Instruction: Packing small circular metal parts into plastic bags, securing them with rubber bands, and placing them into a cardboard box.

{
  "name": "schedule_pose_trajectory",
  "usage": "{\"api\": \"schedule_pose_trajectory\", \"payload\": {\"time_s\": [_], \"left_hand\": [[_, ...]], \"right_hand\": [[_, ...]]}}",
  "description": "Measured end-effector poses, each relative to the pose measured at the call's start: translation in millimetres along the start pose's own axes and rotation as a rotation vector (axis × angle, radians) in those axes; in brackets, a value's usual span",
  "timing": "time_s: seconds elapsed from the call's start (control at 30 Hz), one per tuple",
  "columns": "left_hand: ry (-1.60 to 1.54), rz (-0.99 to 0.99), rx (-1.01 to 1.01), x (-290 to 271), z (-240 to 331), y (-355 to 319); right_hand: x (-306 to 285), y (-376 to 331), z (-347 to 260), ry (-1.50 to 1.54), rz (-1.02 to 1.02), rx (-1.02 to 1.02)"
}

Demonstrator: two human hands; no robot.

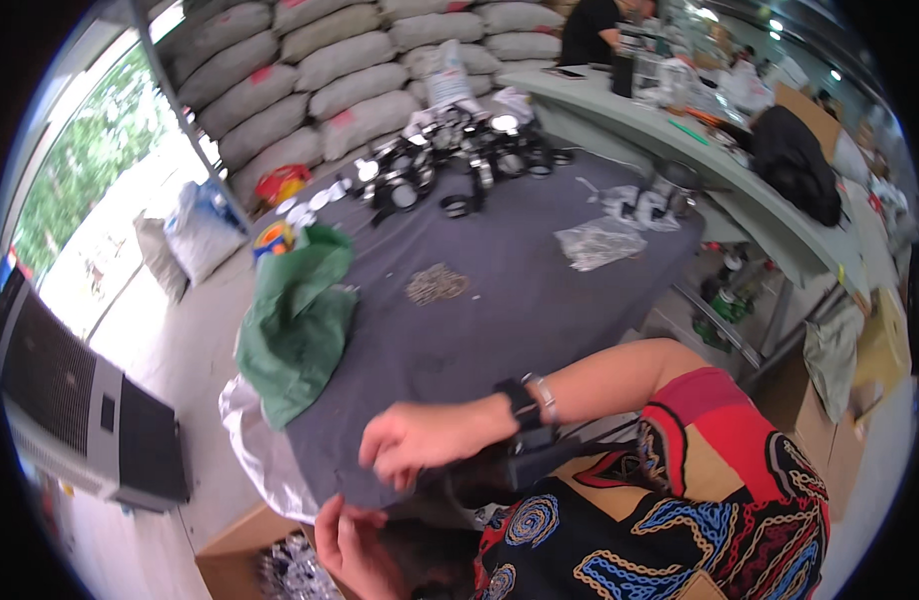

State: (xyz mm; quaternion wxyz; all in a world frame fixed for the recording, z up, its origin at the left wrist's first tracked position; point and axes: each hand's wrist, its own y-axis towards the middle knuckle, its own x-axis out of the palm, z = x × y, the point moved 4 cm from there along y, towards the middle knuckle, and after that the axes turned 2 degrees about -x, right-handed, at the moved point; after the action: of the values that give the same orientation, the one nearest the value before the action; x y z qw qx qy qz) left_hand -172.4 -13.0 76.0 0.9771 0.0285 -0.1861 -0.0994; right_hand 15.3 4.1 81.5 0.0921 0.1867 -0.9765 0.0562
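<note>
"Two bare hands by the near edge of the table point(520, 310)—holding anything?"

"Nothing I can make out. The right hand point(417, 440) is half curled; the left hand point(350, 552), just off it at seven o'clock, has its fingers loosely bent. Something small could be pinched in either—from here I can't tell."

"What lies nearest?"

"A cardboard box point(227, 533) of shiny bits point(294, 570), at eight o'clock from the left hand. They look hard and slick, so I'd scoop a few from the top rather than pinch one."

"And the green cloth point(300, 320)?"

"Between ten and eleven from the right hand, heaped along the table's edge. Soft and light, I'd guess; gather it by a thick fold, since a loose corner would flop."

"That small pile of rings point(438, 285)?"

"Twelve o'clock from the right hand, out on the table. Thin, stiff and probably light; they may well tangle, so lift one by its rim."
</note>
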Motion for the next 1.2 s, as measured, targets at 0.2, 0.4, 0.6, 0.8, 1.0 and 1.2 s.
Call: {"api": "schedule_pose_trajectory", "payload": {"time_s": [0.2,0.4,0.6,0.8,1.0,1.2], "left_hand": [[0.262,-0.308,0.071,117,-100,66],[0.597,-0.294,0.231,136,-155,82],[0.856,-0.321,0.438,152,-146,78],[0.857,-0.293,0.423,148,-144,78],[0.888,-0.276,0.399,149,-140,74],[0.952,-0.287,0.446,153,-139,72]], "right_hand": [[-190,-133,-26,-0.440,0.849,-0.284],[-342,-241,-37,-1.360,1.343,0.060],[-389,-220,-48,-1.216,1.283,0.015],[-376,-106,-71,-1.305,1.068,-0.032],[-372,-44,-78,-1.686,1.081,-0.158],[-367,-40,-63,-1.749,0.934,-0.040]]}}
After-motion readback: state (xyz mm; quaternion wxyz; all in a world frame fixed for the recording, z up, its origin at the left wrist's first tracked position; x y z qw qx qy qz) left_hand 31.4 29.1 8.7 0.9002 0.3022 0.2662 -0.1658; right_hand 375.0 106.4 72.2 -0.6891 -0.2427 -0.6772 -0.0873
